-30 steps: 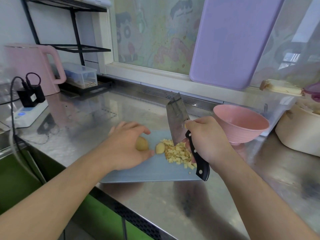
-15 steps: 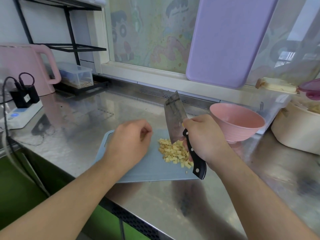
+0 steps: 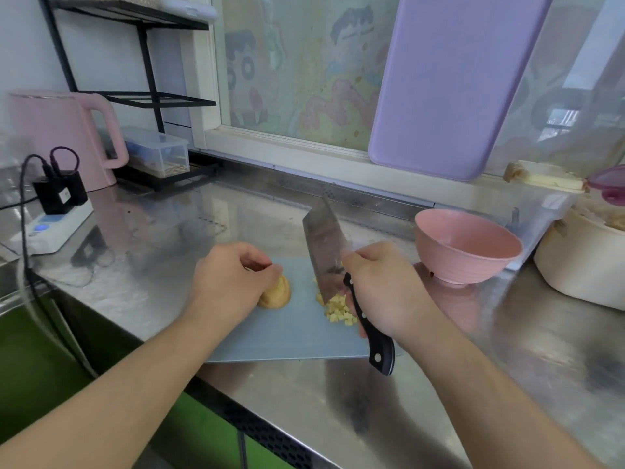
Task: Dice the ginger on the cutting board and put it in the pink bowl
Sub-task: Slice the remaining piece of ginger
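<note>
Right hand (image 3: 382, 286) gripping one cleaver (image 3: 324, 252), left hand (image 3: 230, 279) holding one ginger piece (image 3: 277, 294), one pink bowl (image 3: 466, 248).

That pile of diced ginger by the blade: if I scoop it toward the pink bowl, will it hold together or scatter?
The diced ginger is many small loose cubes, so it will probably scatter rather than move as one. The cutting board looks smooth, so pieces likely slide easily. Sweeping with the broad cleaver held by the right hand would likely gather most.
</note>
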